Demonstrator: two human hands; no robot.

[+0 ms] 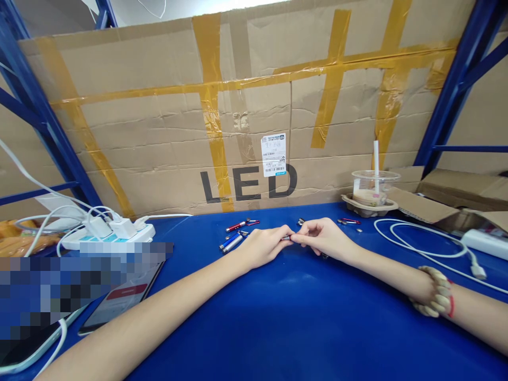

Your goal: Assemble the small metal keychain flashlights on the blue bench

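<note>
In front of me my left hand (268,246) is closed, palm down, its fingertips pinching a small silver tube (286,238). My right hand (326,239) meets it from the other side, with thumb and forefinger pressed together at the tube's dark end. Most of the tube is hidden by fingers. A bit of something dark shows under my right hand, too covered to name. Just beyond my left hand lie a red pen-sized tube (235,227) with a clip, a blue tube (230,240) and a silver-grey tube (233,244).
Small red and metal parts (349,221) lie beyond my right hand. A plastic cup (371,193) with a straw stands in a holder (349,202). A white cable (420,251) loops at right. At left are a power strip (148,233) and a phone (119,296). Cardboard (159,143) walls the back.
</note>
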